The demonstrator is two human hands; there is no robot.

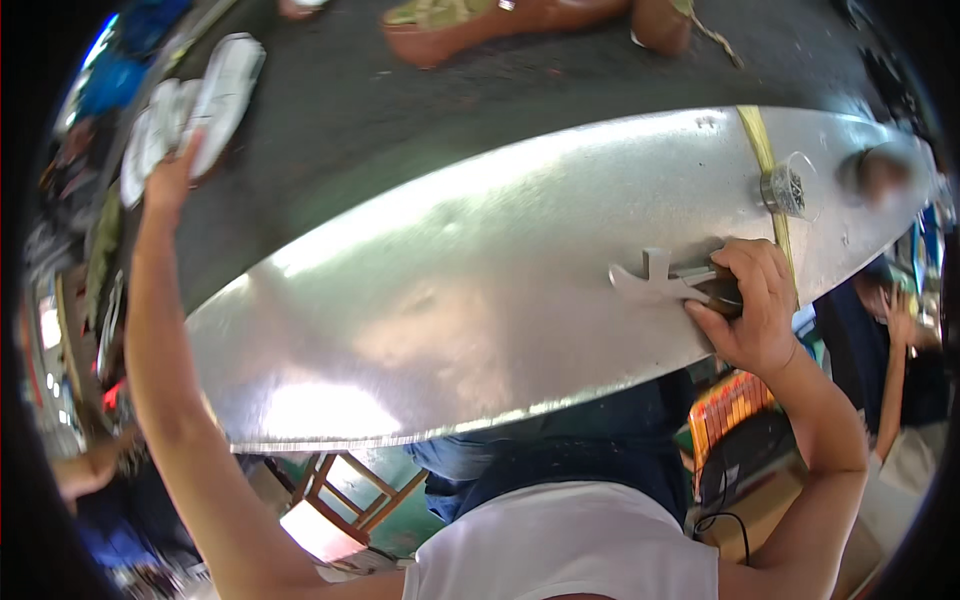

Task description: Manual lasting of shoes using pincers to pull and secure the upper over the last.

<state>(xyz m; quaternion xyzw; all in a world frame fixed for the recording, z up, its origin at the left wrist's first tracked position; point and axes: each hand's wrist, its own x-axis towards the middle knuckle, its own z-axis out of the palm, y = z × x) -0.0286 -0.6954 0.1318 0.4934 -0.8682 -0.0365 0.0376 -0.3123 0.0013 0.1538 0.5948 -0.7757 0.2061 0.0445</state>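
At the far left, my left arm reaches out over the dark worktop. My left hand (172, 180) is closed on the near end of a white sole-shaped piece (228, 95), its fingers partly hidden. More white pieces (153, 140) of that kind lie beside it. On the right, my right hand (758, 305) wraps round the dark handles of a pair of lasting pliers (655, 282). The pliers' metal hammer-like head points left, over a shiny oval metal sheet (450, 280).
A yellow strip (757, 140) crosses the sheet's right part, with a small round tin (783, 190) of small bits beside it. Brown shoe forms (450, 30) stand at the far edge. Below are a wooden stool (350, 490) and an orange slatted thing (728, 410). Other people's arms show at both sides.
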